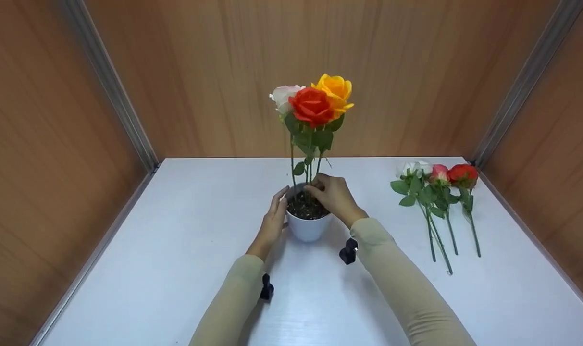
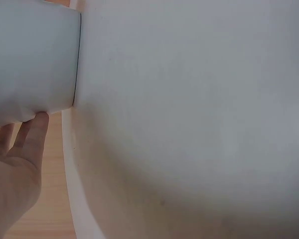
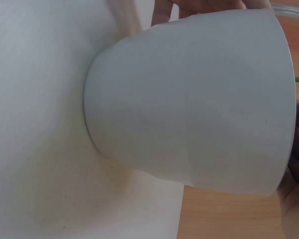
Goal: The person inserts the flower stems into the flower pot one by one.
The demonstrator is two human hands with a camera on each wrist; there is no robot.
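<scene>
A white pot (image 1: 309, 229) filled with dark soil (image 1: 306, 209) stands mid-table. Three roses rise upright from it: a red rose (image 1: 313, 105) in front, an orange-yellow rose (image 1: 337, 90) behind on the right and a pale rose (image 1: 282, 96) on the left. My right hand (image 1: 335, 194) is over the rim, its thumb and fingers pinching the red rose's stem low down, near the soil. Against the pot's left side rest the extended fingers of my left hand (image 1: 272, 221); the left wrist view shows those fingertips touching the pot wall (image 2: 35, 59).
Several more roses lie at the table's right: a white rose (image 1: 416, 168), a pink rose (image 1: 439, 173) and a red one (image 1: 463, 175), stems toward me. Wood-grain panels (image 1: 214, 86) enclose the white table (image 1: 190, 226) at the back and sides.
</scene>
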